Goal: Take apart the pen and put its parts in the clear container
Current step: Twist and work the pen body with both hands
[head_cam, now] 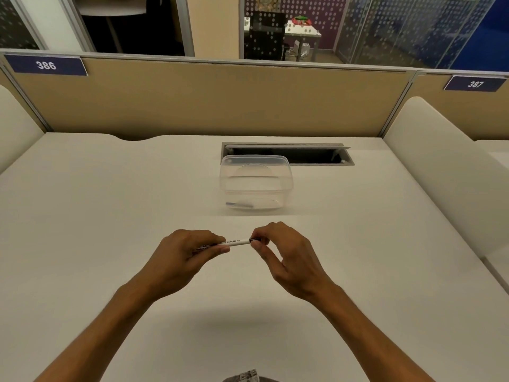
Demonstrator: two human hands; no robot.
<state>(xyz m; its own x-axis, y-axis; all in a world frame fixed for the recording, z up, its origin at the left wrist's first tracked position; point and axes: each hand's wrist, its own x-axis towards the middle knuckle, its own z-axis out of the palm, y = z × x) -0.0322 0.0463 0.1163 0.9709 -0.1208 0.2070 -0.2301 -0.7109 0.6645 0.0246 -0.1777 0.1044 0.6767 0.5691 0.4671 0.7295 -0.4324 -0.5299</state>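
A white whiteboard pen (pixel 234 242) lies level between my two hands, above the white desk. My left hand (pixel 183 255) grips the pen's left half, with fingers curled round the barrel. My right hand (pixel 281 249) pinches the dark tip part (pixel 254 240) at the pen's right end between thumb and forefinger. The clear container (pixel 256 186) stands open on the desk beyond my hands. A blue and dark pen part (pixel 239 205) lies on its floor at the front left.
An open cable slot (pixel 287 154) is set in the desk just behind the container. A tan partition (pixel 220 103) closes the desk's far side, and white dividers (pixel 440 166) stand at both sides. The white desk (pixel 110 202) spreads wide to the left.
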